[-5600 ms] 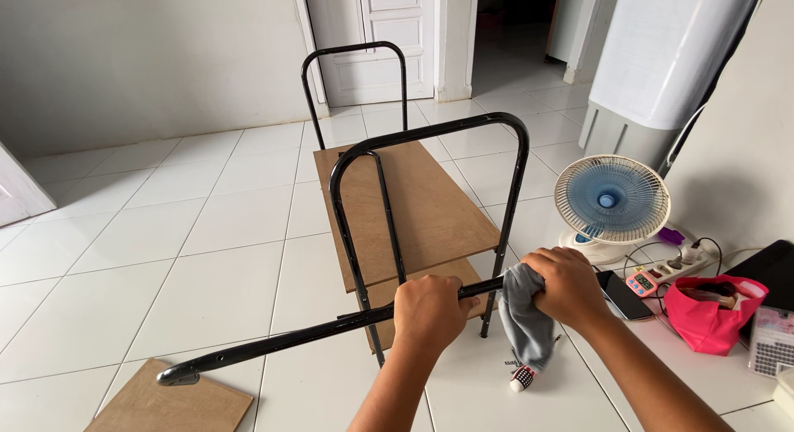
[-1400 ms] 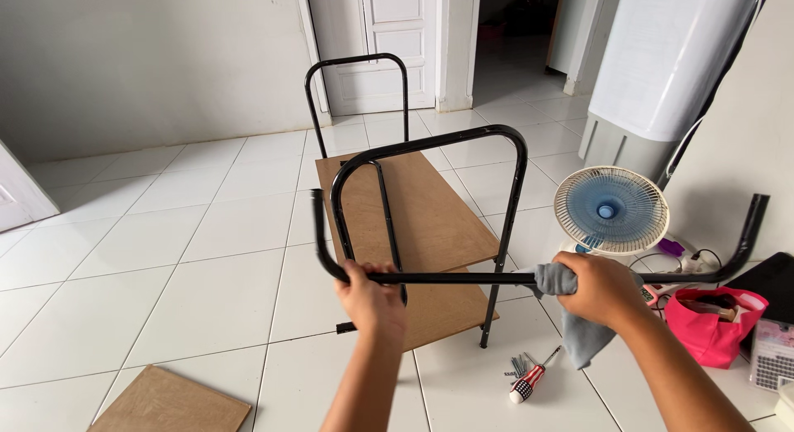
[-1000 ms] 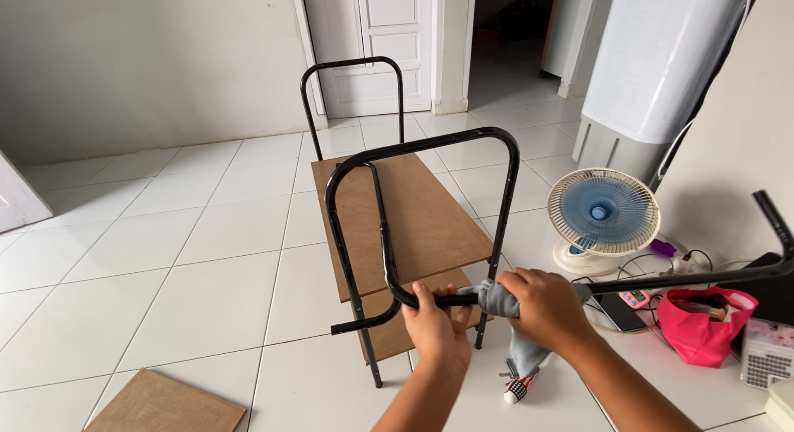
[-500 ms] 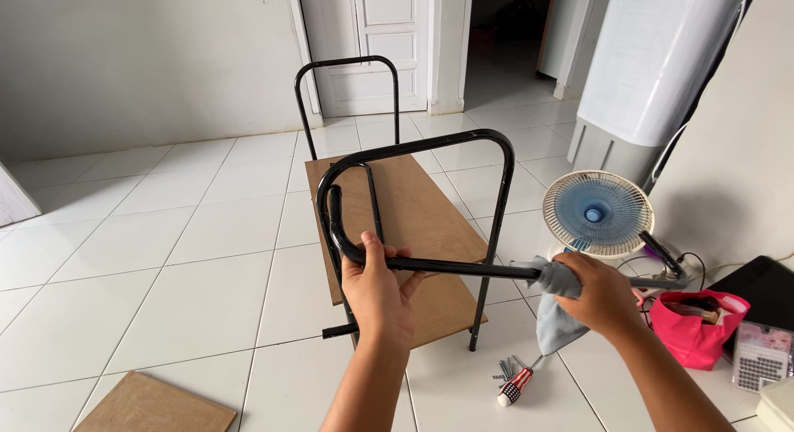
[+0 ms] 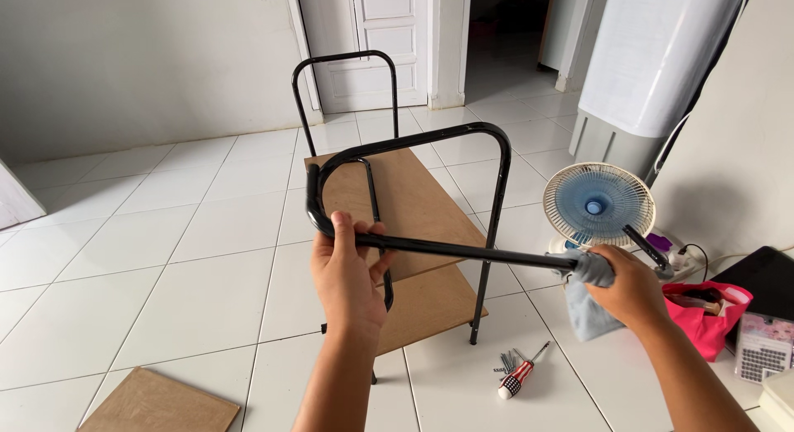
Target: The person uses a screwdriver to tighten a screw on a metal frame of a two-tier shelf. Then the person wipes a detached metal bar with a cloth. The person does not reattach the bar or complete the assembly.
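Note:
My left hand [image 5: 347, 271] grips a black metal tube [image 5: 471, 252] near its curved end, holding it level in front of me. Farther right along the same tube, my right hand [image 5: 628, 285] presses a grey cloth [image 5: 589, 304] around the bar. Behind the tube stands a black tubular rack frame [image 5: 430, 142] with wooden shelf boards [image 5: 413, 196], on the white tiled floor.
A screwdriver with a striped handle [image 5: 519, 376] and small screws lie on the tiles below. A small blue table fan [image 5: 597, 204], a pink bag [image 5: 711, 312] and a power strip sit at the right. A loose wooden board [image 5: 161, 403] lies at bottom left.
The tube has been swung and turned between my hands; the right hand with the cloth has slid outward to the right along it, and the left hand now holds near the bend.

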